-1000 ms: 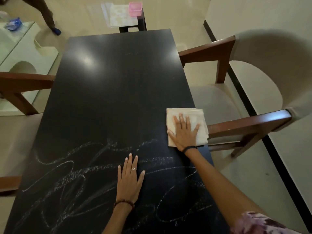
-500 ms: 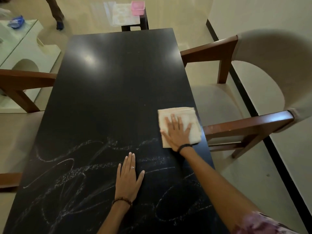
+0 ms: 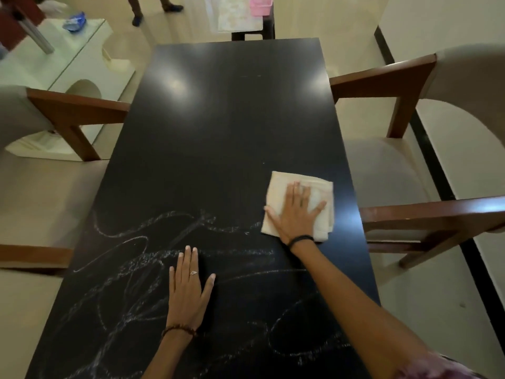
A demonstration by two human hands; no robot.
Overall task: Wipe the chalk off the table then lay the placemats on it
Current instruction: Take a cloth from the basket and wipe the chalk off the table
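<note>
Right hand (image 3: 296,212) lies flat, fingers straight, pressing the folded cloth (image 3: 281,192) near the worktop's (image 3: 232,119) right edge. Left hand (image 3: 188,292) rests flat and empty on the chalk scribbles (image 3: 123,269) covering the near half. Cloth judged soft, light, prone to bunching; best driven under a spread palm. Placemats (image 3: 236,13) on a stool beyond the far end, partly cut off, count unclear.

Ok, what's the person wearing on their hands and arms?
The left hand has a small silver ring on one finger and a dark beaded bracelet at the wrist. The right hand has a thin black band at the wrist. Both forearms are bare; a pink and purple patterned sleeve shows on the right upper arm.
</note>
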